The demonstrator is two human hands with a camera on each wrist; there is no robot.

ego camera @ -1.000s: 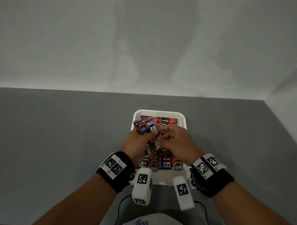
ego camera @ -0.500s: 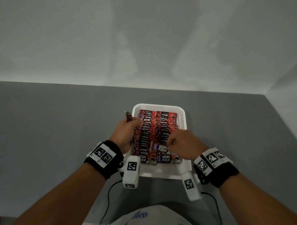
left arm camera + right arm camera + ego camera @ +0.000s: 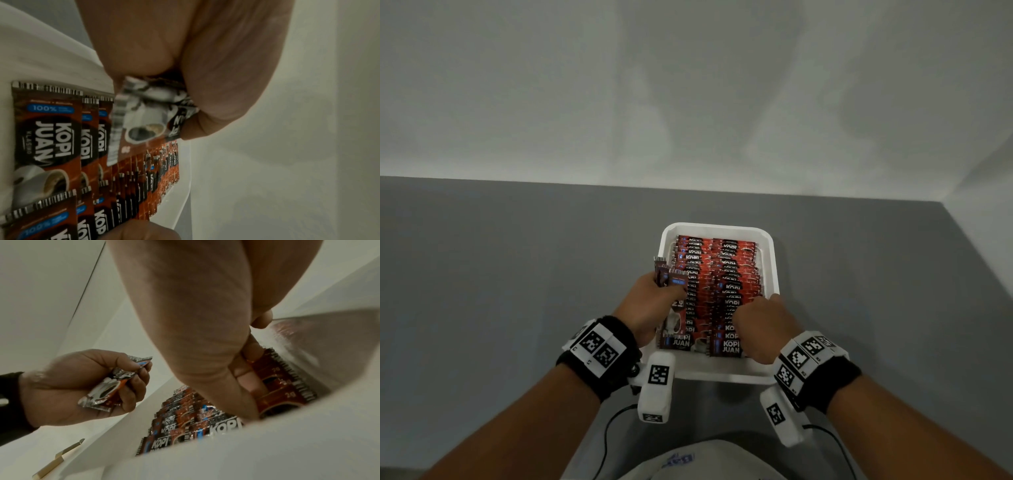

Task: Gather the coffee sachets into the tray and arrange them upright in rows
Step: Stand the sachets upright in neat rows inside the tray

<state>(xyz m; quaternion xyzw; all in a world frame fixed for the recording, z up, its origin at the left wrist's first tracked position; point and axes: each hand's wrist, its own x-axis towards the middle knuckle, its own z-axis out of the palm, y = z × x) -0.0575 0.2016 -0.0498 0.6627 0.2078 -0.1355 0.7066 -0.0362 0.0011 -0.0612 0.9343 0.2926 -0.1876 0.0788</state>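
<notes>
A white tray (image 3: 771, 260) on the grey table holds two rows of upright red-brown coffee sachets (image 3: 717, 274). My left hand (image 3: 650, 305) hovers at the tray's left edge and grips a small bundle of sachets (image 3: 669, 278), seen close in the left wrist view (image 3: 148, 116) and from the side in the right wrist view (image 3: 111, 386). My right hand (image 3: 760, 325) is down in the right row near the front. Its thumb and curled fingers (image 3: 247, 369) close on a sachet top there, which the hand hides.
The grey table (image 3: 517, 274) stretches left and right of the tray, with a white wall behind it. A black cable (image 3: 606, 438) hangs at the near edge by my body. The tray's right wall (image 3: 339, 345) is close beside my right hand.
My hands have parted. The left one carried its bundle to the tray's left edge. The right one took one sachet down to the front of the right row and shifted right.
</notes>
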